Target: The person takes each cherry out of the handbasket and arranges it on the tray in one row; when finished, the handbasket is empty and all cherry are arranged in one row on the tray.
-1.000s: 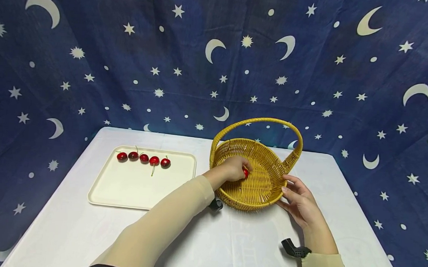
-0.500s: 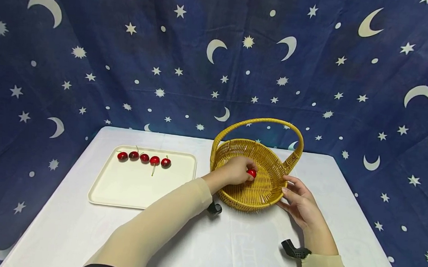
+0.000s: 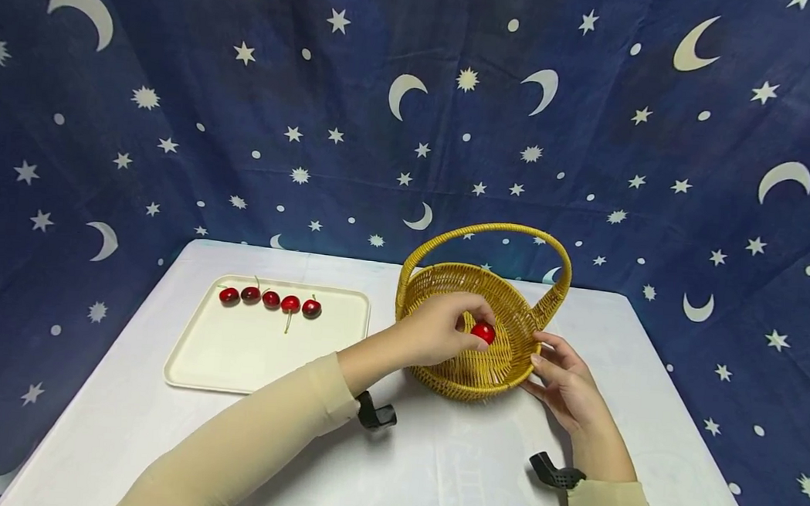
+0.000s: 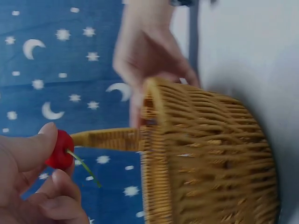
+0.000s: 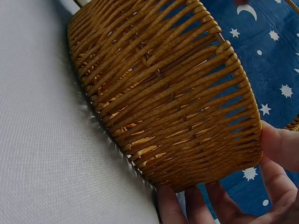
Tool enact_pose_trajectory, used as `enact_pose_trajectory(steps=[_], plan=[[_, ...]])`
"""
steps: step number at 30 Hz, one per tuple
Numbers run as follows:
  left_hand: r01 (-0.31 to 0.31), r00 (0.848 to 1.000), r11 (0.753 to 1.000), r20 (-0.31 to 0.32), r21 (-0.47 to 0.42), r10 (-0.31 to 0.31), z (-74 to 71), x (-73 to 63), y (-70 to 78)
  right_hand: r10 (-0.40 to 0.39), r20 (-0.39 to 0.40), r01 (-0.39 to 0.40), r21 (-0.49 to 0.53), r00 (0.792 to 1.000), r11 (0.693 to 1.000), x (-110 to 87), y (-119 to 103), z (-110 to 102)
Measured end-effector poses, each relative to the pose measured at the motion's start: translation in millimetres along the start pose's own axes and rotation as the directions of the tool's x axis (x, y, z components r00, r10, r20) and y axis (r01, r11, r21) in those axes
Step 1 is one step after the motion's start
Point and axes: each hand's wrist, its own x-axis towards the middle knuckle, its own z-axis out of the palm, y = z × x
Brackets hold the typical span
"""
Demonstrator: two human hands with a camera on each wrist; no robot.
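My left hand (image 3: 438, 332) pinches a red cherry (image 3: 484, 333) between thumb and fingers, over the opening of the yellow wicker basket (image 3: 462, 386) in the head view. From the left wrist, that cherry (image 4: 60, 151) shows a green stem hanging free, and it sits beyond the basket's rim, outside the weave (image 4: 215, 158). On the basket's right side, my right hand (image 3: 571, 383) grips the rim, thumb at the top edge. The right wrist view has its fingers (image 5: 224, 203) against the outer wall, low on the weave.
Left of the basket lies a cream tray (image 3: 252, 364) with several cherries (image 3: 290, 304) in a row along its far side. The basket's tall handle (image 3: 497, 228) arches over its far part. A star-patterned blue cloth (image 3: 358, 111) hangs behind the white table (image 3: 426, 471).
My left hand has risen out of the basket with the cherry, and its forearm has drawn back toward me. The right hand keeps its hold on the rim; the tray's cherries are unmoved.
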Motion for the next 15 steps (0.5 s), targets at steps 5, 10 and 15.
enact_pose_trajectory(steps=[5,10,15], plan=[[-0.009,0.997,0.997,-0.072,-0.081,0.003,-31.0,-32.7,-0.4,-0.015,0.006,0.014,0.002,1.000,1.000,0.3,-0.7,0.5],[0.043,0.984,0.997,-0.170,-0.058,-0.052,-54.7,-64.4,-20.0,-0.021,0.002,0.021,-0.013,1.000,1.000,-0.6,0.5,0.5],[0.177,0.952,0.984,-0.255,0.005,-0.170,-70.8,-93.8,-55.5,-0.024,0.008,0.024,-0.004,1.000,1.000,-1.2,2.0,-0.4]])
